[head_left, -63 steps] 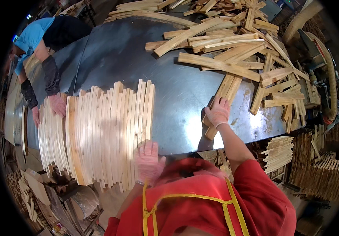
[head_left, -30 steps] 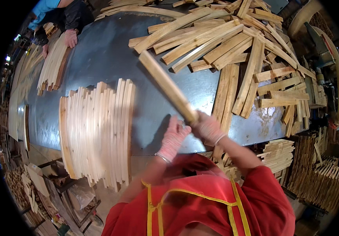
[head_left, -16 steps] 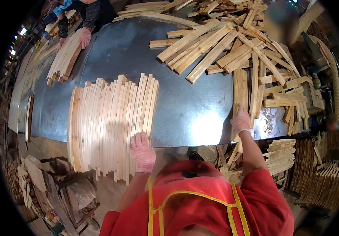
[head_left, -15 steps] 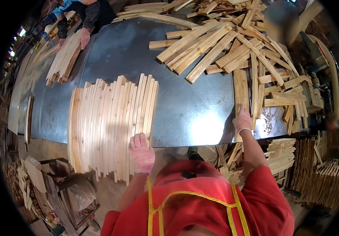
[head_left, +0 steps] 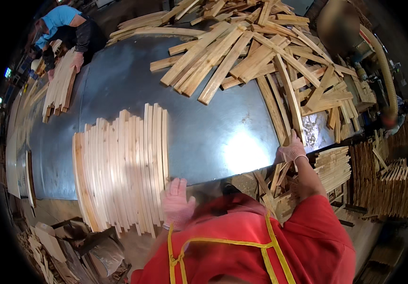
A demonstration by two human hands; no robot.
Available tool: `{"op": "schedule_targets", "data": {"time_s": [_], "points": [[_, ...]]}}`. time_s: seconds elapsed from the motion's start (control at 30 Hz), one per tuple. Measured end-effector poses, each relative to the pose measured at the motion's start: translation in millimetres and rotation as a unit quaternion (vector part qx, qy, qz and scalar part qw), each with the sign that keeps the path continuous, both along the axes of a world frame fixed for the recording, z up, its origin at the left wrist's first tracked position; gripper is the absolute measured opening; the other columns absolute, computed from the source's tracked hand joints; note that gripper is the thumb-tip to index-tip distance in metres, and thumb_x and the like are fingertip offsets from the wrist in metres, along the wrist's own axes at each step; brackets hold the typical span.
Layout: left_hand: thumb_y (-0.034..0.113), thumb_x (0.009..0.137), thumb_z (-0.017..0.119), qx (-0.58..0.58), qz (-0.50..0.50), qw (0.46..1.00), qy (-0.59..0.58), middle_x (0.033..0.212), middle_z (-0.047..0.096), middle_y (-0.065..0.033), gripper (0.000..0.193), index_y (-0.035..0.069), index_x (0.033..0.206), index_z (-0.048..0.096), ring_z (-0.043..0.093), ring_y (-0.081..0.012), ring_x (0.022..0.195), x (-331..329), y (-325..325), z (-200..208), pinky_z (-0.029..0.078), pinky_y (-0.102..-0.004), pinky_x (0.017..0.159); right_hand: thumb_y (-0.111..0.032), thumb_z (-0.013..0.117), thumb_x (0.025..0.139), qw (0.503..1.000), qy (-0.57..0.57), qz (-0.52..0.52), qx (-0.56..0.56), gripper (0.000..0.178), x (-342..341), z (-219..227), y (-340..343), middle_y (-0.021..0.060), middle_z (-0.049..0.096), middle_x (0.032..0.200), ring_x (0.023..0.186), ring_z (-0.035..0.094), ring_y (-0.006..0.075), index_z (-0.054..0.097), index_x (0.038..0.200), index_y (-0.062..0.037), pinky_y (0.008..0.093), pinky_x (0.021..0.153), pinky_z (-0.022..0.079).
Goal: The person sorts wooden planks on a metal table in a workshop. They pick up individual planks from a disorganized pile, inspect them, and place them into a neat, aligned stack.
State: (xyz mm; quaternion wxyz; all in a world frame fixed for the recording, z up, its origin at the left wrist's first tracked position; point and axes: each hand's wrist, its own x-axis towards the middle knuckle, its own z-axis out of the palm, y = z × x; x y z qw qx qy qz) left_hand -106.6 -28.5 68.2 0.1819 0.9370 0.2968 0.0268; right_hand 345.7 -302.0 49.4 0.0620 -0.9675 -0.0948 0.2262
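A row of pale wooden strips (head_left: 123, 170) lies side by side on the metal table, their near ends jutting past its front edge. My left hand (head_left: 178, 204), in a pale pink glove, is just off the row's near right corner, fingers stretched out and holding nothing. My right hand (head_left: 293, 151), gloved alike, is at the table's front right edge, closed around the near end of a wooden slat (head_left: 289, 97) that slants away into the pile. Its grip is partly hidden. Another slat (head_left: 271, 109) lies just left of it.
A jumbled pile of wooden slats (head_left: 241, 52) covers the table's far right. The metal table (head_left: 213, 137) shines under a lamp. At the far left a co-worker (head_left: 66, 28) grips a bundle of strips (head_left: 61, 85). Stacked wood (head_left: 331, 173) stands below the right edge.
The view has swung to the right. My left hand has drawn back from the strips' edge. My right hand has shifted from a flat-lying slat to the end of a slanting one.
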Motion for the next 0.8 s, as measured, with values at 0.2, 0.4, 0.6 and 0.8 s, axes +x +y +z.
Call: {"op": "schedule_targets", "data": {"time_s": [0.2,0.4,0.6,0.8], "points": [[0.039,0.086,0.076,-0.263,-0.044,0.964,0.017,0.157,0.049,-0.02,0.083,0.005,0.155,0.047,0.049,-0.0379,0.143,75.7,-17.6,7.2,0.04,-0.0458,0.119,-0.008,0.083,0.08,0.787,0.359,-0.174,0.47,0.075,-76.2,-0.9,25.5,0.0193,0.067,0.118,0.107,0.068,0.0314,0.046,0.145,-0.0023,0.045,0.095,0.06],[0.051,0.091,0.075,-0.361,0.035,0.93,0.057,0.161,0.048,-0.0227,0.098,0.006,0.166,0.031,0.052,-0.0353,0.144,158.8,-19.6,-21.1,0.042,-0.0435,0.118,0.0,0.073,0.088,0.651,0.395,-0.288,0.58,0.054,-200.2,-19.8,96.5,0.0117,0.07,0.108,0.095,0.069,0.0271,0.052,0.137,-0.0025,0.0425,0.09,0.061],[0.03,0.087,0.082,-0.497,0.144,0.854,-0.061,0.117,0.072,-0.0134,0.084,0.008,0.157,0.042,0.071,-0.0255,0.103,163.2,-13.7,22.7,0.059,-0.037,0.088,-0.018,0.075,0.09,0.8,0.35,0.185,0.452,0.062,-207.1,37.7,138.1,0.0114,0.071,0.114,0.105,0.066,0.0249,0.049,0.144,-0.0026,0.0359,0.096,0.056],[0.011,0.092,0.065,-0.542,0.287,0.739,-0.281,0.104,0.071,-0.0091,0.036,-0.001,0.126,0.063,0.069,-0.0201,0.09,87.6,27.7,-10.5,0.058,-0.036,0.078,-0.027,0.072,0.082,0.902,0.079,0.35,0.239,0.065,-110.4,59.3,231.2,0.0211,0.068,0.124,0.12,0.062,0.0385,0.056,0.142,-0.0065,0.0457,0.105,0.051]]}}
